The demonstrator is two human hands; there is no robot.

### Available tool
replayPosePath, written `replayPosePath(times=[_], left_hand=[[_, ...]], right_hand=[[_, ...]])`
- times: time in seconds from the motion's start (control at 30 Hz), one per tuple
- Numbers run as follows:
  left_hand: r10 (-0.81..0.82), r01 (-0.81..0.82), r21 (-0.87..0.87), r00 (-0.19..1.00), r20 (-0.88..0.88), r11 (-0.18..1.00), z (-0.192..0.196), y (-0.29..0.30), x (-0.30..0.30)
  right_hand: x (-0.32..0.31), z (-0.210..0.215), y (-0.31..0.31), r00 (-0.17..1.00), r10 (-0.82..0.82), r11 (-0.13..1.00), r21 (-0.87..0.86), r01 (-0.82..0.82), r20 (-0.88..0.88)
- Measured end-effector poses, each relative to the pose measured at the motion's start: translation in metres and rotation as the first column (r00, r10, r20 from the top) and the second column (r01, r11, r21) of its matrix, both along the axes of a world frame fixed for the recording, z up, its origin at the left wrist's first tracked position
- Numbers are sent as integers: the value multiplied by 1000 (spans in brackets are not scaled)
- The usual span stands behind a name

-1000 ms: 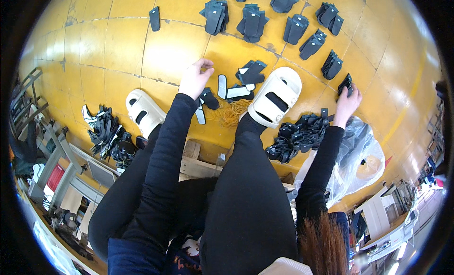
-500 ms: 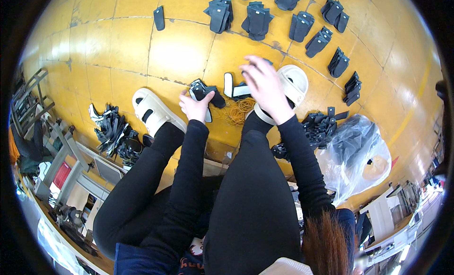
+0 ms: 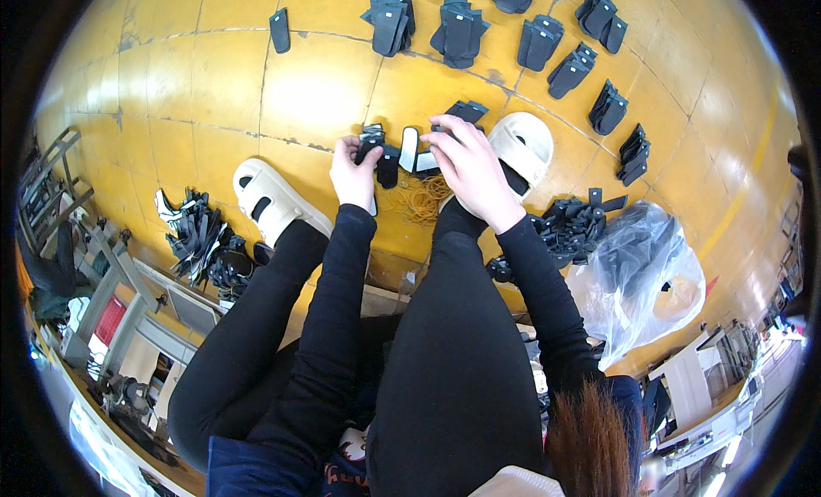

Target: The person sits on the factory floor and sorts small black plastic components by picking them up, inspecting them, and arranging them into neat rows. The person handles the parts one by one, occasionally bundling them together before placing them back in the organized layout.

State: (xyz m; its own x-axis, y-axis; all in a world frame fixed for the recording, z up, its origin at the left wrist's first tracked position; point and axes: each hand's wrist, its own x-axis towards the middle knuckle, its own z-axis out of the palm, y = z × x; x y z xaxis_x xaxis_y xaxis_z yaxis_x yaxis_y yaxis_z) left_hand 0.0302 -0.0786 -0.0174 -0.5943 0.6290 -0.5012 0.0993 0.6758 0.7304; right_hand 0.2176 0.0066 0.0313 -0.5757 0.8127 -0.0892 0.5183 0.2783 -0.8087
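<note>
near the yellow bands (image 3: 415, 201), the left hand (image 3: 351, 175) pinches dark pads (image 3: 369, 144); whether the loosely curved right hand (image 3: 470, 170) grips anything, i cannot tell. this looks like gathering; the next move calls for aligned edges.

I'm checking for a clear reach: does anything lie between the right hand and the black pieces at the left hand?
Yes: a white-faced black strip lies between the right hand and the black pieces at the left hand. It looks flat on the floor, so probably would not block a reach.
</note>
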Motion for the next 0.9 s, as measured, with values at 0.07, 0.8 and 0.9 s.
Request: replayPosePath(times=[0.07, 0.8, 0.9], left_hand=[[96, -108, 84, 987, 128, 991, 2, 4, -4], [202, -348, 31, 612, 765, 937, 53, 51, -16], [60, -188, 90, 665, 745, 978, 59, 54, -18]], right_hand=[[-2, 1, 3, 1000, -11, 1000, -17, 11, -19], [-25, -30, 2, 880, -468, 714, -622, 322, -82], [-21, -28, 12, 954, -288, 949, -110, 296, 88]])
